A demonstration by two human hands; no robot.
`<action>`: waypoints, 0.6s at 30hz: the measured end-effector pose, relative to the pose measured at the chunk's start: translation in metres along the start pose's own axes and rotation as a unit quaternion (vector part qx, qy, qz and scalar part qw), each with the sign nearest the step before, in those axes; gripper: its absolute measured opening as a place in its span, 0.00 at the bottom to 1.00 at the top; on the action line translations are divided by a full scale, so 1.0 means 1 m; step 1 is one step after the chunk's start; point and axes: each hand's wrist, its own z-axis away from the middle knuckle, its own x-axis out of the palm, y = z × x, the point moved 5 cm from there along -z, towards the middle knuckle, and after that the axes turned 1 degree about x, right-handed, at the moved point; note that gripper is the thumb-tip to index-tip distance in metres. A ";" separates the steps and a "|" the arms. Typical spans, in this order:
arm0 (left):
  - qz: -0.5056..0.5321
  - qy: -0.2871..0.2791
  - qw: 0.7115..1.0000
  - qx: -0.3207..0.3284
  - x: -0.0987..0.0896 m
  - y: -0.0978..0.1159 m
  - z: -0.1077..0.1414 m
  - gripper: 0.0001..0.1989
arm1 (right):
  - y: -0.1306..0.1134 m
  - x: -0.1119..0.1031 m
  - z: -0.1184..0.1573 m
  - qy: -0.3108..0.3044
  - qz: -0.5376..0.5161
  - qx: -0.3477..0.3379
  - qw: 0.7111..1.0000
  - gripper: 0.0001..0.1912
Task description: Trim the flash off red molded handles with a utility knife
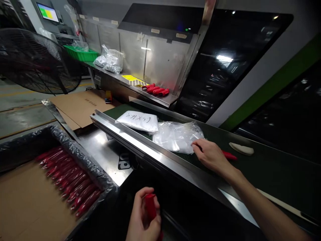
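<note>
In the lower middle, my left hand (144,216) is wrapped round a red plastic handle (150,205), whose lower end is partly hidden by the fingers. My right hand (208,154) reaches over the dark green conveyor belt (271,170). Its thumb and forefinger pinch the right edge of a pile of clear plastic bags (177,135). Left of that pile lies a white packet (137,121) with handwritten figures on it. Just beyond the right wrist another red piece (229,155) rests on the belt, partly covered by the hand.
A lined box (106,179) at lower left holds a row of bagged red handles (72,180). Several red handles (156,89) lie on the metal ledge behind. A pale curved piece (241,149) sits on the belt. Cardboard (77,107) and a fan (37,62) stand left.
</note>
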 end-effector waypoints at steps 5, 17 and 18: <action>0.064 -0.109 0.992 -0.007 0.039 0.024 0.003 0.24 | -0.063 -0.021 0.076 0.045 -0.126 -0.048 0.990 0.12; -0.268 -0.113 0.957 0.004 0.010 -0.015 0.019 0.13 | -0.084 0.034 0.203 0.080 -0.250 0.118 0.958 0.07; -0.332 -0.122 0.935 0.028 0.009 -0.016 0.019 0.14 | -0.082 0.032 0.206 0.097 -0.247 0.130 0.955 0.05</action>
